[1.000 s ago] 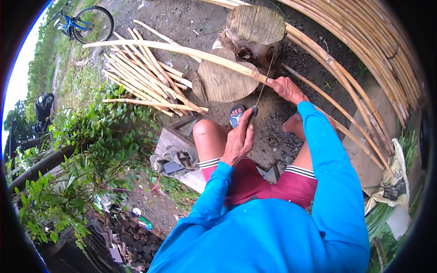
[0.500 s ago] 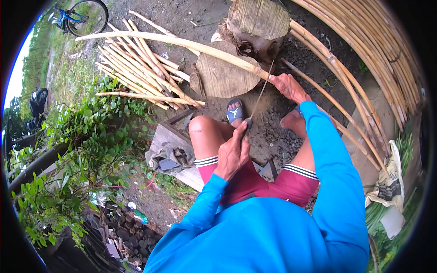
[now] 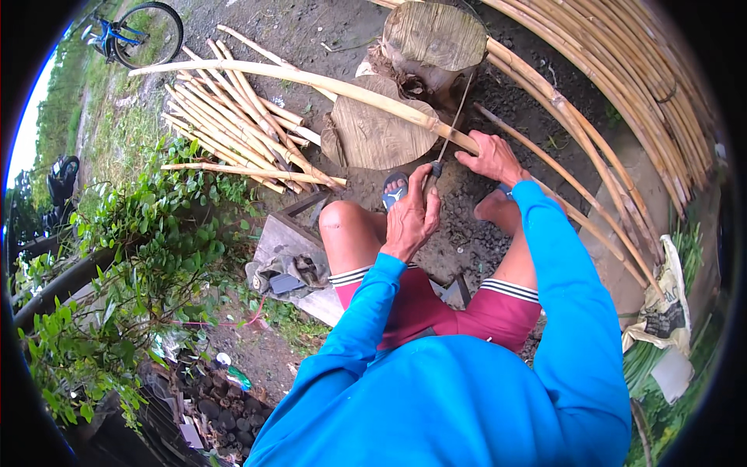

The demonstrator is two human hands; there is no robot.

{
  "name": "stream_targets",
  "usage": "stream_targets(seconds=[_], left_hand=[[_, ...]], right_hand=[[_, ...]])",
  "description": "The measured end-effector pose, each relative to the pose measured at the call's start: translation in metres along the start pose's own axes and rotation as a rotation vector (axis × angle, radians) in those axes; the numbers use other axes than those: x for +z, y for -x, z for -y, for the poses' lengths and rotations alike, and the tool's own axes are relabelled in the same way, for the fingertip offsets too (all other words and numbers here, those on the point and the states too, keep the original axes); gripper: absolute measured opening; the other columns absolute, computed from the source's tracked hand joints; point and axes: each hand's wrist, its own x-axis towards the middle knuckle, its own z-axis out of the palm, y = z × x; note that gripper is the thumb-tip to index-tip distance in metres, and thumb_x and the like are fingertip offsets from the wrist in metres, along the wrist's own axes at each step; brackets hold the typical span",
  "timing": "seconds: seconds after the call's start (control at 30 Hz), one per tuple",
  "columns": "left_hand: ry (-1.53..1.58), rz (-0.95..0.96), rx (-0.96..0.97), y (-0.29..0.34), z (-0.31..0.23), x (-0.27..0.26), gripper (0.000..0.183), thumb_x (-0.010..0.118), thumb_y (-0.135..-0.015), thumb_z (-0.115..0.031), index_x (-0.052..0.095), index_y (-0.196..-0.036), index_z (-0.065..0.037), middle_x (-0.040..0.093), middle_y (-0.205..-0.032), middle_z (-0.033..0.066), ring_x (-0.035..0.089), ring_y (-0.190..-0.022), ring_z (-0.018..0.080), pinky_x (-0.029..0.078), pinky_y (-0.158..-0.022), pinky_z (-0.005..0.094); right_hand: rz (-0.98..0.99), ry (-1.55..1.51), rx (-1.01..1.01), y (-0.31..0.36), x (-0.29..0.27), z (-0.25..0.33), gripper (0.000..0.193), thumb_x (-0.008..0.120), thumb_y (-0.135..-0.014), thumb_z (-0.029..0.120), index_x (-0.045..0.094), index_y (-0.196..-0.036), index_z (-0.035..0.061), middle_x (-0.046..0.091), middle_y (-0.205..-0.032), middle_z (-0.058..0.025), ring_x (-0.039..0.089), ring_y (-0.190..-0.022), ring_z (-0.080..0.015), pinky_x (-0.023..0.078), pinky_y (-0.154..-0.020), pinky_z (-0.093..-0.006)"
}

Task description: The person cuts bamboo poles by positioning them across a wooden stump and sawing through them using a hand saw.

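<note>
A long pale bamboo pole (image 3: 334,87) lies across the cut log (image 3: 381,138) in front of me, its far end reaching out to the left. My right hand (image 3: 496,160) is closed around the pole just right of the log. In my left hand (image 3: 415,219) is the dark handle of a hand saw (image 3: 456,117). The saw's thin blade, seen nearly edge-on, crosses the pole a little left of my right hand; its teeth cannot be made out. Whether the pole runs on beneath my right forearm is hard to tell.
Cut bamboo pieces (image 3: 241,128) lie heaped at the left. A second log (image 3: 436,35) stands behind the first. Long bamboo poles (image 3: 615,70) curve along the right, near a torn sack (image 3: 661,311). A wooden board (image 3: 284,241) bearing a cloth is beside my left knee.
My left hand has pushed the saw forward, away from my body, its blade sliding across the pole. My right hand still grips the pole, with its fingers slightly shifted.
</note>
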Motion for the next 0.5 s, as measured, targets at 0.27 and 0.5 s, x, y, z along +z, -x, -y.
stream_targets(seconds=[0.27, 0.5], left_hand=[[-0.218, -0.023, -0.071, -0.003, 0.013, 0.014, 0.039, 0.061, -0.100, -0.040, 0.051, -0.092, -0.003, 0.062, -0.069, 0.0297, 0.063, -0.068, 0.0524, 0.046, -0.061, 0.0612], [-0.251, 0.033, -0.160, 0.071, 0.021, -0.021, 0.036, 0.064, -0.098, -0.036, 0.059, -0.090, -0.002, 0.064, -0.065, 0.0257, 0.066, -0.060, 0.0468, 0.052, -0.057, 0.0549]], right_hand=[[0.006, 0.149, 0.217, -0.008, 0.006, -0.006, 0.034, 0.067, -0.085, 0.037, 0.079, -0.096, 0.0061, 0.071, -0.098, -0.0318, 0.068, -0.097, -0.0507, 0.056, -0.093, -0.0562], [-0.046, 0.206, 0.228, -0.006, 0.009, -0.014, 0.035, 0.065, -0.085, 0.033, 0.078, -0.094, 0.0023, 0.070, -0.096, -0.0342, 0.068, -0.098, -0.0514, 0.057, -0.092, -0.0550]])
